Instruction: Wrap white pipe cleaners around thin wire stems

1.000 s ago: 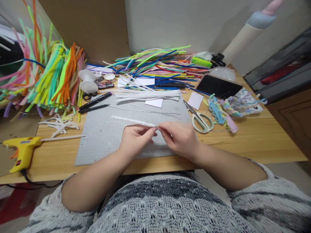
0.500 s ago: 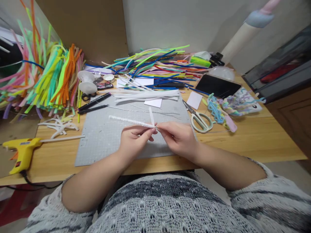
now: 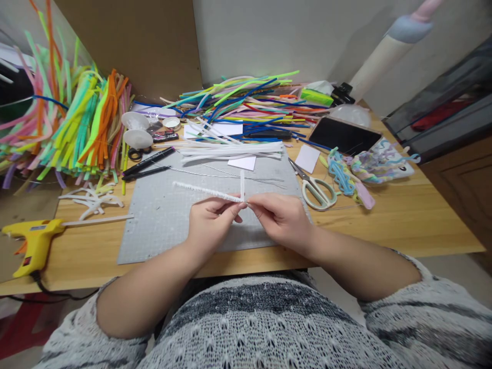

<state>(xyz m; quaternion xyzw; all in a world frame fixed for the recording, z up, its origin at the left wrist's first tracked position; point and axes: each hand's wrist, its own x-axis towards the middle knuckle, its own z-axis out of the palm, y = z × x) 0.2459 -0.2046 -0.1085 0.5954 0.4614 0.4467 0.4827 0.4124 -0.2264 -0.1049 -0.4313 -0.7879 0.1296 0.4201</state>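
Both hands meet over the grey cutting mat (image 3: 154, 225). My left hand (image 3: 211, 218) is closed in a pinch on a white pipe cleaner (image 3: 207, 191), whose coiled-looking length points out to the left. From the pinch a short white end (image 3: 242, 184) stands up, away from me. My right hand (image 3: 282, 218) is closed too, thumb and forefinger pinching the pipe cleaner's right end close to the left fingertips. What lies right between the fingertips is mostly hidden. Beyond the hands, a bundle of white pipe cleaners (image 3: 230, 150) lies across the mat.
Scissors (image 3: 319, 193) lie right of the mat, near a phone (image 3: 344, 135). A yellow glue gun (image 3: 34, 241) rests at the left edge. Black markers (image 3: 148, 163) and thin wires (image 3: 215, 176) lie on the mat. Colourful pipe cleaners (image 3: 246, 102) are heaped at the back.
The short white end has swung from a slight left lean to nearly straight away from me. Both hands keep their pinch in almost the same place.
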